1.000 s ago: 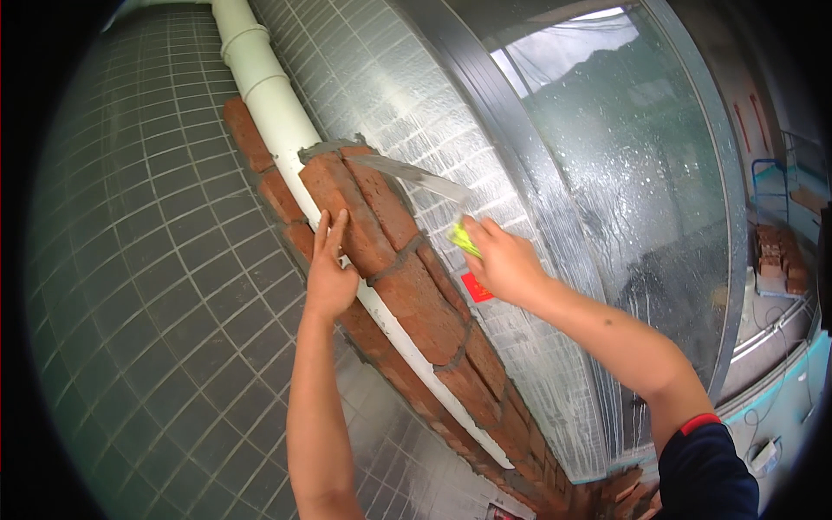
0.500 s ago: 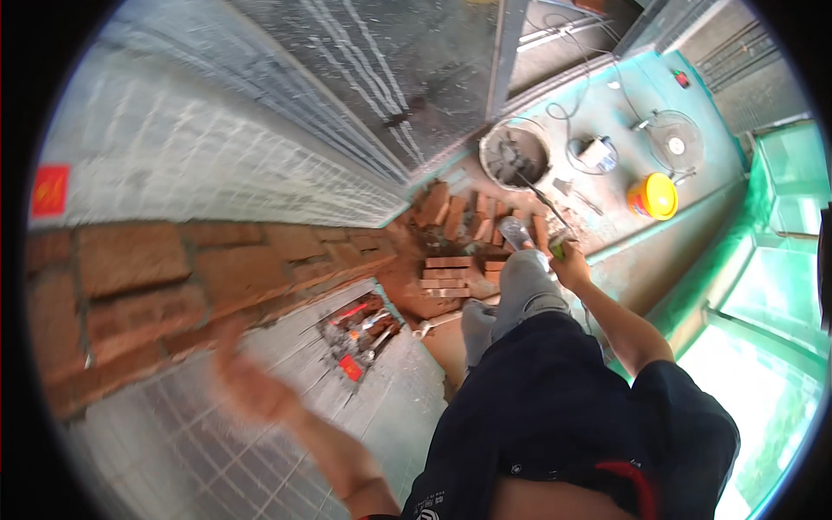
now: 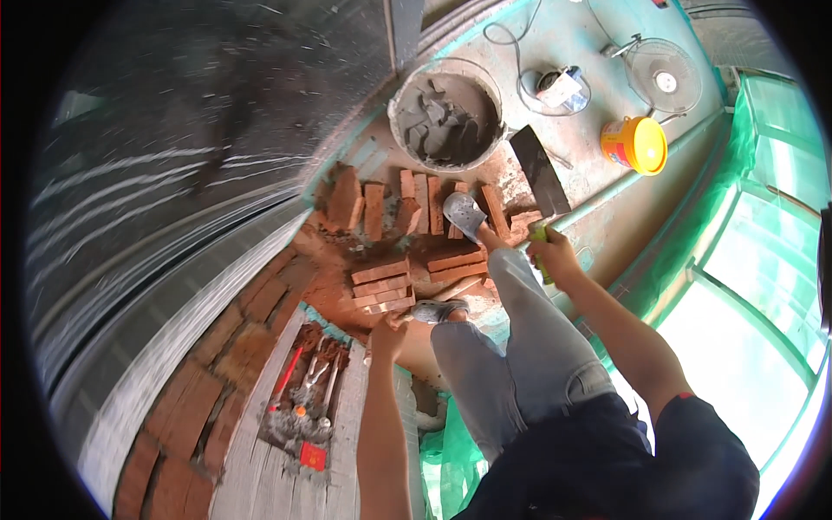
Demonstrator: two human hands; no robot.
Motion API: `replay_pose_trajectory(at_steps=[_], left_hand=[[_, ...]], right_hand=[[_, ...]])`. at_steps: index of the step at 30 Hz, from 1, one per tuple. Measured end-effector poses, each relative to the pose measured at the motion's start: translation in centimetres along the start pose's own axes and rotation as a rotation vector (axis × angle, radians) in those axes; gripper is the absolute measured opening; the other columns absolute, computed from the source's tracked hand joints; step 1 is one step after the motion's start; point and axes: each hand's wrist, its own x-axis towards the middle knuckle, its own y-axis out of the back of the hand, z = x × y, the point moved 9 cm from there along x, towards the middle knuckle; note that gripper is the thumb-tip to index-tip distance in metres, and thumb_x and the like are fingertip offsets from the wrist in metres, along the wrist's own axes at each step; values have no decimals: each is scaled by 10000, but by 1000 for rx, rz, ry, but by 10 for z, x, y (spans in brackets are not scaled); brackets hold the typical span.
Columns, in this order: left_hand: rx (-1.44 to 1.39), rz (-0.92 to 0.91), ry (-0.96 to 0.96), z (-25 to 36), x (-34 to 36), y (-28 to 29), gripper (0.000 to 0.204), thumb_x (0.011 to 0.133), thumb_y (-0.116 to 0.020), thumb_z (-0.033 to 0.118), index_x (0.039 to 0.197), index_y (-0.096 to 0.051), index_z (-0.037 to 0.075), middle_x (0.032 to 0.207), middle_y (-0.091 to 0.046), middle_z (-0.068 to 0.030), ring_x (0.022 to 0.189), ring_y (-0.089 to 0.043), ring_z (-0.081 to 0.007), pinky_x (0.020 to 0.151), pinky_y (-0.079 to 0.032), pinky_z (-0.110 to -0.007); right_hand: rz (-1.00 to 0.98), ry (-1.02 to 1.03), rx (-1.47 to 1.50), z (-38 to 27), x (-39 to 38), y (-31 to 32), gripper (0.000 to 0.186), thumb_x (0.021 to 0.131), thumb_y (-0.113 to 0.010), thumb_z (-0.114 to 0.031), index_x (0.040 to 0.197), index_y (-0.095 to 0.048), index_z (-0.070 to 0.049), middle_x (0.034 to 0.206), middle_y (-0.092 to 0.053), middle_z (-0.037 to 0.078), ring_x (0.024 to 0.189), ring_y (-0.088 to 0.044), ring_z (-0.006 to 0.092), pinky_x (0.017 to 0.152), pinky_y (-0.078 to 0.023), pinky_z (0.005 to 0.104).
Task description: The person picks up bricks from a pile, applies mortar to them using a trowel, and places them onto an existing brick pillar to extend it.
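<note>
My right hand (image 3: 555, 257) is closed round the yellow-green handle of a bricklaying trowel with a broad, dark, nearly rectangular blade (image 3: 539, 171). The blade points away from me, over the floor past my foot. Low at the left, my left hand (image 3: 387, 336) is beside the near end of a short stack of red bricks (image 3: 381, 286). Its fingers are bent and partly hidden from above, so I cannot make out whether they touch a brick. More bricks (image 3: 422, 204) lie in a loose row beyond. Behind them stands a round bucket (image 3: 498, 130) with grey mortar in it.
At the left runs a course of laid bricks (image 3: 185, 407), beside a pale panel with a cut-out holding pipes (image 3: 303, 381). A yellow bucket (image 3: 646, 146), a fan (image 3: 663, 78) and a cable (image 3: 520, 52) are on the far floor. Green netting (image 3: 737, 173) hangs at the right.
My left hand has come from the raised, outstretched position at the left down to the brick stack. The trowel blade has turned broadside to view. My view has shifted toward the bricks and mortar bucket.
</note>
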Motion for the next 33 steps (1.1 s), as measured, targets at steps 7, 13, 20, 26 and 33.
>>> replay_pose_trajectory(at_steps=[7,13,20,26,33], left_hand=[[191,-4,-30,25,215,-29,709,802,-707,239,1411,-402,43,1312,-539,-250,1202,-532,-397,980,-459,-436],[236,238,-103,47,333,-57,862,748,-801,264,1448,-350,40,1397,-456,-256,1264,-475,-405,1016,-439,-459],[43,60,-129,37,378,-83,860,757,-788,228,1445,-338,-23,1327,-537,-237,1206,-543,-387,956,-480,-436],[-309,-29,95,-45,410,-82,750,791,-771,224,1404,-421,-30,1186,-656,-169,1127,-610,-263,940,-458,-363],[-302,-37,192,-38,440,-87,580,898,-683,305,1346,-477,-1,1183,-635,-185,1056,-618,-319,884,-457,-374]], right_hand=[[-75,-161,298,53,32,-111,224,768,-633,-38,988,-599,-14,772,-596,53,673,-570,140,618,-459,283],[-149,-210,261,86,51,-137,231,770,-597,23,996,-567,-9,777,-574,37,711,-552,120,621,-434,257],[-156,-273,294,81,62,-120,151,859,-623,36,992,-570,-13,860,-574,-14,749,-506,46,665,-416,212],[-263,-282,179,83,56,-133,156,840,-635,12,983,-577,-12,852,-581,0,763,-522,59,678,-434,222],[-266,-248,90,80,58,-128,190,806,-661,-28,976,-578,-13,847,-589,9,755,-539,77,681,-456,238]])
